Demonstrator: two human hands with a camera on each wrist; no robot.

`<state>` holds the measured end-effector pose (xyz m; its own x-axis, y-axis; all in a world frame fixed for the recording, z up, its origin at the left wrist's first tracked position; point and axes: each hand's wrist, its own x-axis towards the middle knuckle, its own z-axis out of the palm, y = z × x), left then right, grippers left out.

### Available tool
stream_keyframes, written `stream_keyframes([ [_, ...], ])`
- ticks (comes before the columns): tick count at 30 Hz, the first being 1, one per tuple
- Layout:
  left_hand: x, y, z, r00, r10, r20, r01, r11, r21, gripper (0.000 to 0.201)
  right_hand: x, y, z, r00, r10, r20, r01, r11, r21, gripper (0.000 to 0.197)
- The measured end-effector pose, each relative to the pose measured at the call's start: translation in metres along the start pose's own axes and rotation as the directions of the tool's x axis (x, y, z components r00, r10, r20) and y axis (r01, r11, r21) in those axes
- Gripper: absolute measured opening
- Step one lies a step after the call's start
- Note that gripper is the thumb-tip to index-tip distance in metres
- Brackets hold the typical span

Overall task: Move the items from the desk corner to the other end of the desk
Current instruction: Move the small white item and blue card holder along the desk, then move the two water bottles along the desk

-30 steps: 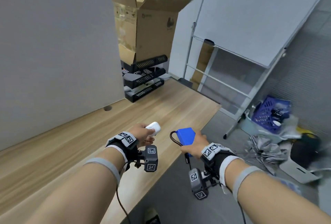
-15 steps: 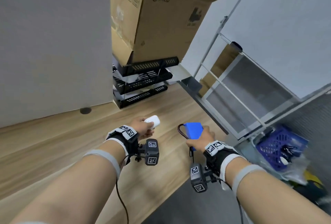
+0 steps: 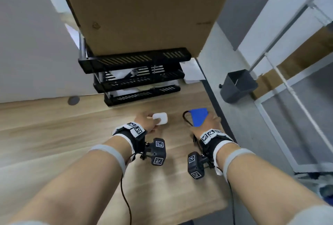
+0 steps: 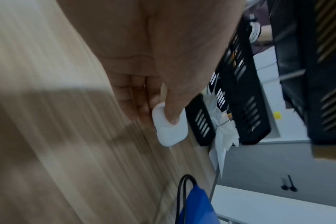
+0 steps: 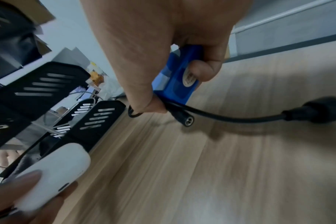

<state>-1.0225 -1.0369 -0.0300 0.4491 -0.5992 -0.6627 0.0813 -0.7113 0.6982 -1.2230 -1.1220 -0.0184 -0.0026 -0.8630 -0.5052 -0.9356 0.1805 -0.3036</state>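
My left hand (image 3: 146,123) pinches a small white rounded case (image 3: 160,118) between thumb and fingers, just above the wooden desk (image 3: 54,134); the left wrist view shows the thumb on top of the white case (image 4: 170,128). My right hand (image 3: 207,124) grips a blue battery pack (image 3: 199,116) with a black cable (image 3: 185,119) looping off its left end. The right wrist view has the fingers wrapped round the blue pack (image 5: 177,80), with the cable (image 5: 230,116) and its plug trailing right and the white case (image 5: 54,174) at lower left.
A black three-tier tray rack (image 3: 137,77) with papers stands at the desk's far end, a large cardboard box (image 3: 144,8) on top of it. The desk's right edge (image 3: 216,109) runs close to my right hand. A dark bin (image 3: 237,86) and a whiteboard frame (image 3: 288,73) stand beyond it.
Both hands, still holding the case and the pack, have travelled along the desk toward the tray rack, which is now much closer. The box now fills the top of the view.
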Motion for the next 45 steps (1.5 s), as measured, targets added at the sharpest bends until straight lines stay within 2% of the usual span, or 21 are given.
stream_keyframes([
  [3, 0.013, 0.017, 0.026, 0.999, 0.029, -0.028, -0.026, 0.995, 0.101, 0.035, 0.038, 0.003, -0.015, 0.996, -0.074, 0.042, 0.077, 0.995, -0.068, 0.078],
  [5, 0.024, 0.025, 0.035, 0.998, 0.001, -0.057, 0.006, 0.991, 0.134, 0.036, 0.059, 0.004, -0.015, 0.992, -0.109, 0.059, 0.114, 0.989, -0.091, 0.072],
  [7, 0.033, 0.03, 0.039, 0.995, -0.047, -0.091, 0.056, 0.994, 0.099, 0.034, 0.073, 0.004, -0.011, 0.989, -0.143, 0.028, 0.145, 0.986, -0.083, 0.076],
  [10, 0.045, 0.035, 0.05, 0.985, -0.105, -0.137, 0.107, 0.994, 0.006, 0.039, 0.091, 0.0, -0.007, 0.99, -0.126, -0.055, 0.129, 0.991, 0.045, 0.089],
  [12, 0.046, 0.038, 0.054, 0.982, -0.104, -0.155, 0.105, 0.994, -0.003, 0.036, 0.098, -0.004, -0.005, 0.983, -0.167, -0.077, 0.167, 0.986, -0.013, 0.089],
  [16, 0.042, 0.04, 0.053, 0.987, -0.091, -0.133, 0.092, 0.996, -0.001, 0.046, 0.103, -0.012, -0.008, 0.962, -0.254, -0.103, 0.239, 0.961, -0.14, 0.087],
  [19, 0.02, 0.036, 0.037, 0.988, -0.081, -0.129, 0.079, 0.997, -0.021, 0.051, 0.086, -0.018, -0.01, 0.967, -0.223, -0.126, 0.205, 0.968, -0.143, 0.088],
  [21, 0.003, 0.03, 0.016, 0.988, -0.086, -0.126, 0.075, 0.993, -0.09, 0.064, 0.067, -0.028, -0.012, 0.959, -0.219, -0.183, 0.194, 0.97, -0.145, 0.09],
  [24, -0.03, 0.019, -0.029, 0.989, -0.093, -0.112, 0.067, 0.975, -0.213, 0.045, 0.028, -0.06, -0.011, 0.944, -0.283, -0.17, 0.264, 0.956, -0.125, 0.077],
  [27, -0.074, 0.006, -0.088, 0.987, -0.088, -0.135, 0.042, 0.949, -0.312, 0.023, -0.024, -0.107, 0.0, 0.922, -0.378, -0.082, 0.374, 0.925, -0.064, 0.067],
  [30, -0.13, -0.022, -0.158, 0.977, -0.067, -0.204, -0.017, 0.922, -0.387, 0.014, -0.093, -0.154, 0.022, 0.863, -0.506, 0.012, 0.506, 0.863, -0.002, 0.056],
  [36, -0.262, -0.12, -0.311, 0.903, -0.012, -0.429, -0.215, 0.852, -0.477, 0.014, -0.275, -0.244, 0.098, 0.696, -0.699, 0.161, 0.679, 0.715, 0.166, 0.019],
  [38, -0.305, -0.164, -0.359, 0.865, -0.016, -0.501, -0.265, 0.834, -0.484, 0.017, -0.338, -0.269, 0.127, 0.62, -0.759, 0.198, 0.728, 0.651, 0.215, 0.015],
  [41, -0.368, -0.229, -0.419, 0.783, -0.072, -0.618, -0.311, 0.815, -0.489, 0.018, -0.431, -0.298, 0.167, 0.484, -0.83, 0.277, 0.792, 0.55, 0.264, 0.025],
  [43, -0.405, -0.266, -0.45, 0.724, -0.119, -0.679, -0.34, 0.795, -0.503, 0.015, -0.482, -0.314, 0.194, 0.398, -0.852, 0.34, 0.817, 0.498, 0.292, 0.016],
  [45, -0.435, -0.296, -0.476, 0.672, -0.159, -0.723, -0.375, 0.77, -0.517, 0.014, -0.524, -0.331, 0.223, 0.325, -0.865, 0.382, 0.825, 0.456, 0.333, 0.017],
])
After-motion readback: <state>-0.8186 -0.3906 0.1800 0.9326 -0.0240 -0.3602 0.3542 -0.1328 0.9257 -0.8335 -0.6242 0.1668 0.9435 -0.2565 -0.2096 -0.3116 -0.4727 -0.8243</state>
